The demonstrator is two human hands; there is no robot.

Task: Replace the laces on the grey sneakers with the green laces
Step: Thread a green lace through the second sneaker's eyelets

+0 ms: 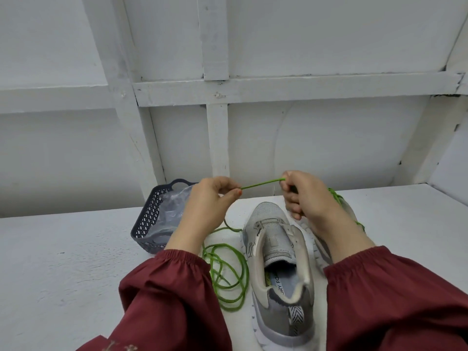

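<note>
Both hands hover above the toe of the near grey sneaker (276, 249), which sits unlaced on the white counter (63, 262). Left hand (210, 201) pinches the green lace (262, 184) between thumb and forefinger. Right hand (306, 198) curls closed round its end, with a short span taut between them. The rest of the lace lies coiled just left of that sneaker. Second sneaker (320, 247), behind the right hand, shows green lacing. Dark basket (149, 219) sits further left. Best approach, I judge: straighten the tip, feed the lowest eyelets first, even both ends, keep the coil untangled.
</note>
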